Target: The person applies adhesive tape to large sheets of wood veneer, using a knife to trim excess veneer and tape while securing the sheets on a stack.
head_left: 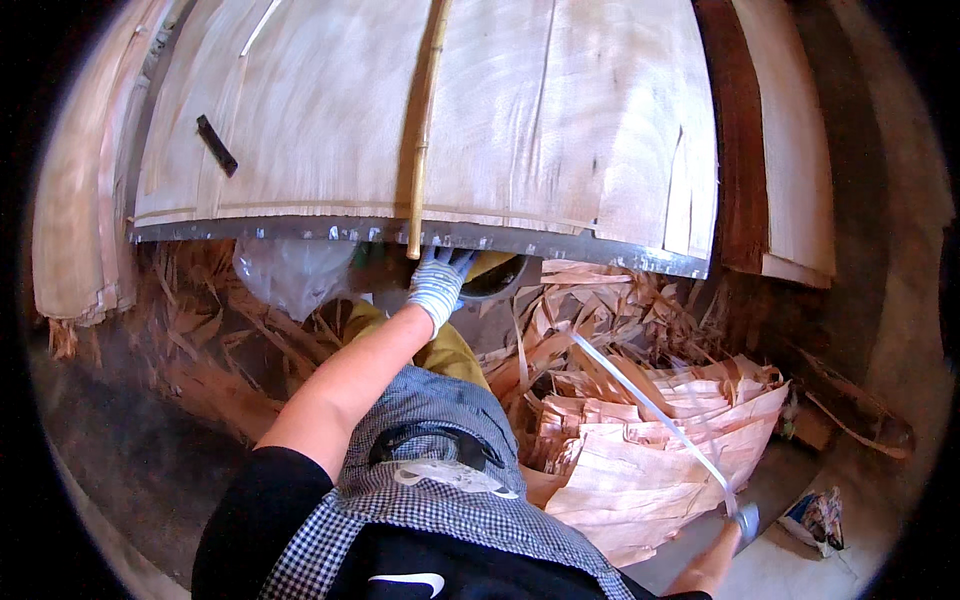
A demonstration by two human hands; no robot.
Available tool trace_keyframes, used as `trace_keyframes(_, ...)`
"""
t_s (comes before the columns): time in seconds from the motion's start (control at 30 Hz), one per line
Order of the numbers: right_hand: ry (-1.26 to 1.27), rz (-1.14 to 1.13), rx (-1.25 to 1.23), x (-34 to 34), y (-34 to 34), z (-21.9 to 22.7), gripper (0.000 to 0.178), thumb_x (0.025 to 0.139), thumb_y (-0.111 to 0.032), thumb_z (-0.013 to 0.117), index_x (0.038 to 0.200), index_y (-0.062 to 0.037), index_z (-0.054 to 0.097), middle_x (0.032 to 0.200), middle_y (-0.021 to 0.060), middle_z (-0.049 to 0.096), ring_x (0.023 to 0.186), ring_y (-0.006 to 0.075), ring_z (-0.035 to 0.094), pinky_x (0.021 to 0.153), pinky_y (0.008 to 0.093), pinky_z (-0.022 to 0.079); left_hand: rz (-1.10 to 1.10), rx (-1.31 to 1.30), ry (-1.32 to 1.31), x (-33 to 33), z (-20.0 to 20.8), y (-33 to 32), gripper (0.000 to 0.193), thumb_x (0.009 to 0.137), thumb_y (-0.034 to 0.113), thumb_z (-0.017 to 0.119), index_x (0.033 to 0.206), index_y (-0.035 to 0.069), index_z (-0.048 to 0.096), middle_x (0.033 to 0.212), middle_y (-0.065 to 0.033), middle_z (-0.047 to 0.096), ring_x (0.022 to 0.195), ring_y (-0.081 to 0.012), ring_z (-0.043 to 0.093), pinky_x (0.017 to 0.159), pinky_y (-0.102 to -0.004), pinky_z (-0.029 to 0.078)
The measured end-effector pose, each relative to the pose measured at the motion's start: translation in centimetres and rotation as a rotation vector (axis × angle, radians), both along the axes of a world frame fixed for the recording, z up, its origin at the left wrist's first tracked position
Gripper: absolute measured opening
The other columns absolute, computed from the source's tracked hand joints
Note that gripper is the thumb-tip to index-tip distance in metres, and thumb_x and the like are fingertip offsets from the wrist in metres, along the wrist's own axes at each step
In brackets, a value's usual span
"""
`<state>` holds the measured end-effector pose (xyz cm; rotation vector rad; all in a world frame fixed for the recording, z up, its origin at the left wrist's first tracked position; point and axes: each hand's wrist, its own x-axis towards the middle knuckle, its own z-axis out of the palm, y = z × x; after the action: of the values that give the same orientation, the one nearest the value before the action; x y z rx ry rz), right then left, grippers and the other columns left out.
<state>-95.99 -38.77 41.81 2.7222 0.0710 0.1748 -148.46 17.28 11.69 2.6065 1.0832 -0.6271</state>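
Note:
My left hand (438,285), in a white-and-grey striped work glove, reaches to the table's front edge beside the lower end of a bamboo stick (426,130). Its fingers stretch forward and look apart, with the tips partly hidden at the edge. Far out at the lower right, my right hand (745,522), gloved and slightly blurred, is closed on one end of a long white strip (650,405). The strip runs slanting up to the left, over a stack of thin wood veneer sheets (660,465).
Pale veneer sheets (330,130) cover the table, with a short black bar (216,146) on them. Under its edge are a clear plastic bag (290,275) and a dark round basin (500,278). Veneer scraps (220,350) litter the floor. More veneer stacks (790,130) flank the table.

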Motion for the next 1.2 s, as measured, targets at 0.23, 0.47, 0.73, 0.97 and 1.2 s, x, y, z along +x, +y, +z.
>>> trace_keyframes(0.23, 0.868, -0.004, 0.65, -7.7, 4.0, -9.7, 0.011, 0.076, -0.016, 0.059, 0.072, -0.0067, 0.06, 0.053, -0.0003, 0.049, 0.041, 0.0112, 0.042, 0.038, 0.0249, 0.033, 0.083, -0.089, -0.424, 2.7, 10.4, -3.5, 0.051, 0.071, 0.044, 0.057, 0.105, 0.006, 0.057, 0.11, -0.016, 0.051, 0.107, -0.032, 0.044, 0.093, -0.0492, 0.027)
trace_keyframes(0.47, 1.689, 0.128, 0.965, -34.2, 36.8, -8.6, 0.023, 0.082, -0.014, 0.059, 0.101, -0.0019, 0.061, 0.07, -0.001, 0.057, 0.052, 0.0059, 0.049, 0.046, 0.0192, 0.038, 0.853, -1.828, -1.141, 2.2, 10.9, -11.3, 0.034, 0.088, 0.024, 0.051, 0.113, 0.001, 0.054, 0.11, -0.0116, 0.058, 0.102, -0.0213, 0.055, 0.092, -0.0332, 0.041)
trace_keyframes(0.73, 1.541, 0.669, 0.598, -30.8, 36.3, -12.1, 0.017, 0.08, -0.01, 0.055, 0.091, -0.0004, 0.063, 0.068, 0.0069, 0.063, 0.056, 0.0104, 0.058, 0.05, 0.0257, 0.047, 1.375, -1.902, -2.109, -8.1, 19.6, 0.1, 0.02, 0.083, 0.017, 0.058, 0.095, 0.001, 0.057, 0.091, -0.0134, 0.061, 0.089, -0.0272, 0.059, 0.086, -0.0492, 0.047)
trace_keyframes(0.97, 1.162, 1.319, -0.421, -24.5, 35.4, -20.1, 0.019, 0.073, -0.02, 0.056, 0.078, -0.0053, 0.066, 0.078, 0.0153, 0.064, 0.067, 0.0246, 0.064, 0.06, 0.0345, 0.05, 1.377, -1.434, -2.425, -14.9, 20.7, 3.9, 0.018, 0.083, 0.016, 0.057, 0.088, -0.001, 0.057, 0.085, -0.0154, 0.061, 0.084, -0.0307, 0.06, 0.081, -0.0476, 0.049)
trace_keyframes(1.2, 0.851, 1.088, -0.39, -28.6, 39.9, -18.7, 0.024, 0.075, -0.022, 0.055, 0.096, -0.0121, 0.063, 0.094, 0.0161, 0.062, 0.083, 0.0325, 0.061, 0.071, 0.041, 0.049, 1.207, -0.998, -2.183, -16.2, 23.1, 5.6, 0.015, 0.086, 0.013, 0.053, 0.09, 0.0, 0.06, 0.088, -0.0111, 0.063, 0.083, -0.0226, 0.062, 0.074, -0.0346, 0.051)
